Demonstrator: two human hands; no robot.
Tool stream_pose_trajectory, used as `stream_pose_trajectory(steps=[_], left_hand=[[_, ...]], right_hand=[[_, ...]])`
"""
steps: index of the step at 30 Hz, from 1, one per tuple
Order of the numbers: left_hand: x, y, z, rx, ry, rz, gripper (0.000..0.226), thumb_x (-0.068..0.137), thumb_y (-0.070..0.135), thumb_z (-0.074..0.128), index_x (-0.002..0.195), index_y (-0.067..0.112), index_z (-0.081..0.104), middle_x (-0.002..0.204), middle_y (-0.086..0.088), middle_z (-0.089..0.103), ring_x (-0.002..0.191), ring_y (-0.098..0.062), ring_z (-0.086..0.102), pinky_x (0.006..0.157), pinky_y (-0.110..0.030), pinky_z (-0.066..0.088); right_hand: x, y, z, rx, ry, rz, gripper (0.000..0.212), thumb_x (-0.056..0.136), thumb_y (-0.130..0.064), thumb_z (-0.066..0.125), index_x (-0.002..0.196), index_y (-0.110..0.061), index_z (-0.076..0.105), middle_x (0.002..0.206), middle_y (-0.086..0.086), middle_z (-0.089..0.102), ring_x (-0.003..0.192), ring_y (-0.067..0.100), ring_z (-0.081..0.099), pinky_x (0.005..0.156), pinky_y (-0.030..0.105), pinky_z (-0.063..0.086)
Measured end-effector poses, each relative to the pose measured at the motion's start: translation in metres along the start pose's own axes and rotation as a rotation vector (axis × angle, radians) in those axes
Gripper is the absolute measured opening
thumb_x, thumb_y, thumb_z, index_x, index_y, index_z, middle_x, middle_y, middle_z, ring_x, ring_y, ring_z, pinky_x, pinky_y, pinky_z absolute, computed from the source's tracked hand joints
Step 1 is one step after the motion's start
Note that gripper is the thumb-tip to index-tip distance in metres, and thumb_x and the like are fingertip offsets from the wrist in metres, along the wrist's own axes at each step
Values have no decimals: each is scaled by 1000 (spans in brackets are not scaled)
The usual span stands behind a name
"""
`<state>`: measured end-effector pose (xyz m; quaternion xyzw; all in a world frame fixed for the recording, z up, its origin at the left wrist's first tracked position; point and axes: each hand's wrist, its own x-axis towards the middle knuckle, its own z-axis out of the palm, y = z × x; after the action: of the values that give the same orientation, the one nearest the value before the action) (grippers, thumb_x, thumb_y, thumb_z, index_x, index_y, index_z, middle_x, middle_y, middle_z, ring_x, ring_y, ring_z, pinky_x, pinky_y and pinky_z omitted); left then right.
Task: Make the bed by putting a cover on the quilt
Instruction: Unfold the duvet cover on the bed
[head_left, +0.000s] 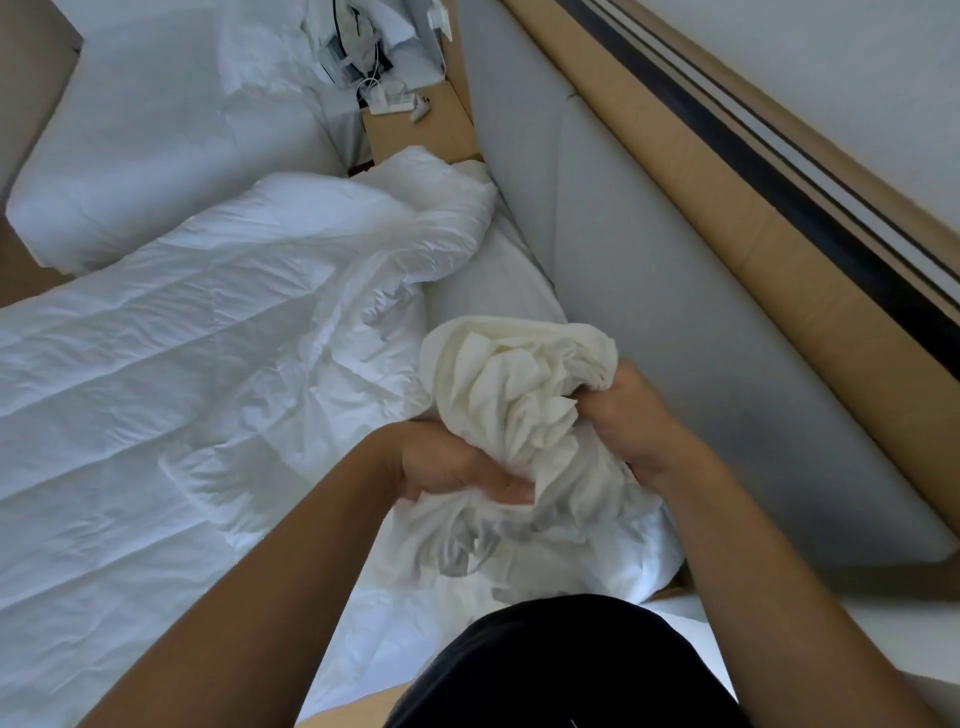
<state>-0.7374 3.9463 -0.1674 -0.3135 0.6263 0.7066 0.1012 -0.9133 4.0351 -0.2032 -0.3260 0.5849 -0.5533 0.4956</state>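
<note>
Cover (519, 374), cream and bunched, gripped by left hand (457, 467) and right hand (634, 415) above the white quilt (208, 338).

Grey padded headboard (649, 291); tan wooden rail (727, 218) above; white wall (857, 62), dark stripe (779, 171). Wooden nightstand (421, 140) bearing power strip (389, 105); second white-sheeted bed (156, 130) beside.

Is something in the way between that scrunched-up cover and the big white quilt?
No. The left hand and right hand grip the cream cover, and the quilt lies right beside it, nothing visible between.
</note>
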Motion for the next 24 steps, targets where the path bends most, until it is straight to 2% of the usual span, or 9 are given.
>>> stream_pose_trajectory(steps=[2, 3, 6, 8, 11, 15, 18, 21, 24], left_hand=[[3, 2, -3, -48, 21, 92, 45, 77, 7, 76, 114, 30, 63, 105, 21, 74, 105, 0, 67, 86, -19, 53], [6, 1, -6, -113, 67, 123, 42, 79, 5, 74, 114, 26, 64, 104, 18, 74, 105, -3, 68, 86, -19, 53], [13, -4, -13, -217, 204, 174, 40, 73, 7, 68, 112, 17, 65, 101, 5, 76, 99, -16, 71, 81, -27, 56], [17, -6, -11, -135, 227, 203, 43, 75, 9, 68, 118, 15, 64, 106, 3, 74, 104, -18, 70, 85, -29, 54], [18, -6, -12, -60, 249, 218, 44, 78, 11, 68, 122, 13, 63, 112, 1, 73, 110, -20, 68, 87, -31, 54], [14, -3, -15, -48, 300, 218, 54, 72, 21, 74, 124, 14, 64, 118, -3, 72, 115, -24, 67, 97, -41, 53], [12, -3, -15, -35, 339, 223, 52, 75, 16, 67, 127, 16, 63, 120, -3, 72, 114, -23, 67, 100, -46, 52], [10, -2, -12, -9, 331, 224, 48, 74, 14, 66, 121, 22, 64, 113, 2, 74, 110, -20, 69, 96, -38, 55], [8, -3, -9, -22, 325, 202, 48, 72, 12, 66, 118, 22, 64, 112, 1, 74, 110, -21, 68, 97, -41, 54]], right_hand=[[-5, -5, -8, 67, -151, 95, 39, 62, -19, 77, 99, -28, 74, 99, -7, 78, 98, 17, 72, 78, 28, 58], [-9, -10, -12, 135, -293, 172, 39, 68, -14, 80, 104, -27, 72, 100, -6, 78, 97, 15, 73, 76, 25, 58], [-20, -14, -12, -18, -558, 280, 51, 72, -2, 80, 110, -30, 63, 98, -23, 75, 96, -5, 69, 76, 10, 52], [-23, -11, -8, -163, -562, 291, 53, 73, 1, 83, 108, -33, 62, 94, -30, 73, 92, -13, 66, 75, 6, 49], [-24, -7, -6, -203, -471, 267, 50, 74, 2, 84, 108, -30, 65, 94, -24, 74, 92, -8, 68, 74, 8, 51], [-24, -8, -6, 66, -408, 241, 49, 77, 14, 74, 112, -20, 68, 105, -4, 77, 101, 13, 72, 80, 23, 57], [-22, -8, -6, 273, -499, 239, 54, 67, -1, 86, 114, -24, 74, 118, 5, 73, 112, 22, 69, 86, 32, 58], [-22, -5, -9, 73, -614, 299, 71, 59, -17, 96, 124, -23, 67, 122, 2, 72, 117, 20, 66, 94, 35, 56], [-22, -1, -9, -66, -544, 320, 58, 76, 0, 83, 127, -20, 63, 121, 0, 72, 115, 17, 67, 101, 39, 54]])
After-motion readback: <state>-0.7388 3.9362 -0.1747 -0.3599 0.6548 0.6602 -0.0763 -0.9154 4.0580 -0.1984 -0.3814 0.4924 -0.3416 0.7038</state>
